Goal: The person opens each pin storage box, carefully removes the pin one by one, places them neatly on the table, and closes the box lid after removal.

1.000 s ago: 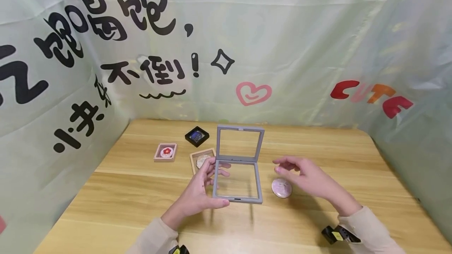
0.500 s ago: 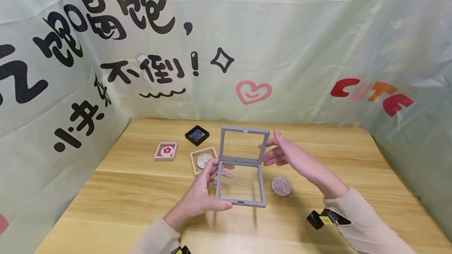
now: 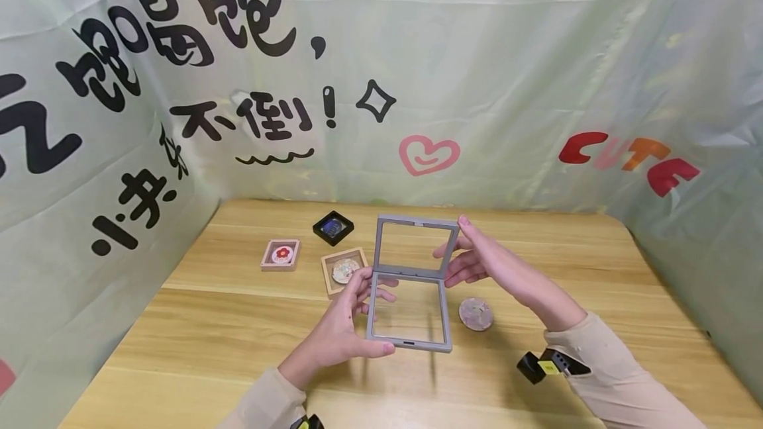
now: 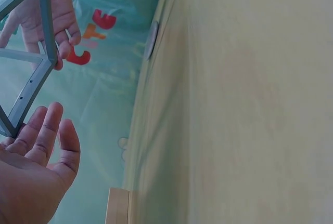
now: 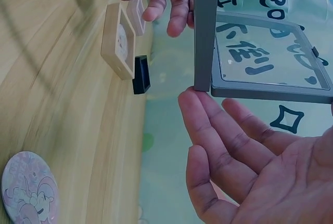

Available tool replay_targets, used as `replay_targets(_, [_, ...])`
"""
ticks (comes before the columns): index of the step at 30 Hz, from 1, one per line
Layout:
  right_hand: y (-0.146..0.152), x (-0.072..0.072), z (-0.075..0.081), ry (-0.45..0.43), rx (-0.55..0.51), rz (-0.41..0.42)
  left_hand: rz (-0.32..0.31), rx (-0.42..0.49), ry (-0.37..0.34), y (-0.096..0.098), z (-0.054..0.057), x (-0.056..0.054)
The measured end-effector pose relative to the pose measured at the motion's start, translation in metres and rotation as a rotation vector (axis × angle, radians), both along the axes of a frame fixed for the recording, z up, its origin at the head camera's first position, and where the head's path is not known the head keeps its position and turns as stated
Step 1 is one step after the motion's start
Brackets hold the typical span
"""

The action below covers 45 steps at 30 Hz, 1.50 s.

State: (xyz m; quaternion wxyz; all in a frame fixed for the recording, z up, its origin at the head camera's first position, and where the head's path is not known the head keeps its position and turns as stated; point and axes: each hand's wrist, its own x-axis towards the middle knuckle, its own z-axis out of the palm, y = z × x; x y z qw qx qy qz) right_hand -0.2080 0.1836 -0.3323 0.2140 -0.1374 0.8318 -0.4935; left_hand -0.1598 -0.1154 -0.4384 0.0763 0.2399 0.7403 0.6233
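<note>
A grey hinged display frame (image 3: 411, 274) with clear film panes stands unfolded above the table, its lid tilted up at the back. My left hand (image 3: 334, 336) grips the lower panel's left side, thumb along the front edge and fingers near the hinge. At the lid's right side is my right hand (image 3: 491, 263), thumb at the top corner. In the right wrist view its fingertips (image 5: 195, 96) touch the frame's edge at the hinge. A round pinkish badge (image 3: 475, 314) with a cartoon picture lies on the table, right of the frame.
Behind my left hand sits a light wooden box (image 3: 326, 277) holding a round pale piece. Farther left is a pink box (image 3: 278, 268) with a red flower badge; a black box (image 3: 322, 236) lies behind. A printed cloth (image 3: 501, 71) encloses the table.
My right hand has moved from above the badge up and left to the frame's lid, and its thumb now meets the corner. The frame and left hand have shifted slightly right.
</note>
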Motion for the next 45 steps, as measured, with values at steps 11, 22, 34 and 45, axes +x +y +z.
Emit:
replay_targets(11, [0.002, -0.001, -0.001, 0.031, 0.012, 0.026, -0.005, 0.002, -0.003, 0.000, -0.001, -0.001])
replay_targets(22, [0.005, 0.001, -0.006, 0.091, -0.009, 0.048, -0.006, 0.005, 0.001, -0.001, -0.001, -0.001])
replay_targets(34, [0.008, 0.005, -0.014, 0.165, -0.080, 0.085, 0.020, 0.000, -0.008, 0.003, 0.002, 0.000])
replay_targets(45, [0.010, 0.006, -0.017, 0.282, -0.118, 0.120, 0.007, 0.033, 0.037, 0.001, 0.003, -0.004])
